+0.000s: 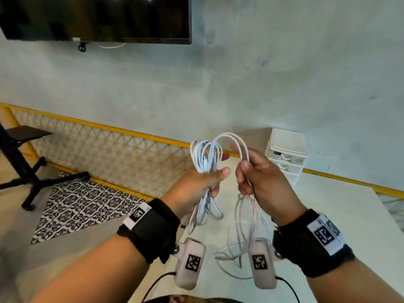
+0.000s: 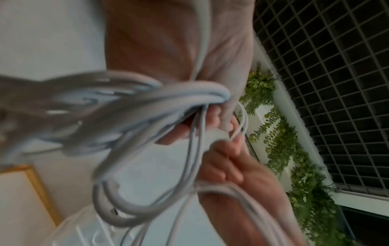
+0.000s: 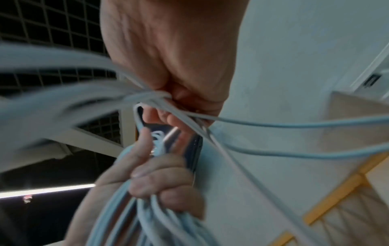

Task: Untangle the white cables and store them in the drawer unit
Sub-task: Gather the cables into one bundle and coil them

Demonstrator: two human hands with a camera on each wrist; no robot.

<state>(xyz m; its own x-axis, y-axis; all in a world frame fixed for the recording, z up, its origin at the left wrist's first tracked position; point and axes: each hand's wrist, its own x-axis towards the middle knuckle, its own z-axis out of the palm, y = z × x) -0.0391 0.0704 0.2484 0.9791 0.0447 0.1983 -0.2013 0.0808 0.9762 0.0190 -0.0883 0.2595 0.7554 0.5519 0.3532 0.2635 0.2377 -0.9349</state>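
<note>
Both hands are raised above the white table (image 1: pixel 328 215) with white cables between them. My left hand (image 1: pixel 203 182) grips a looped bundle of white cables (image 1: pixel 205 156), whose loops stick up above the fist and hang down below it. My right hand (image 1: pixel 255 176) pinches other white strands (image 1: pixel 238 145) that arch over from the bundle and trail down to loose cable (image 1: pixel 234 254) on the table. The white drawer unit (image 1: pixel 286 154) stands at the table's far edge by the wall. The wrist views show the bundle (image 2: pixel 147 106) in the left fist and strands (image 3: pixel 151 98) gripped by the right hand.
A yellow-framed lattice railing (image 1: pixel 105 145) runs along the wall behind the table. A black stand (image 1: pixel 24 162) sits on the patterned floor (image 1: pixel 83 204) at the left. A dark screen (image 1: pixel 96 18) hangs on the wall above.
</note>
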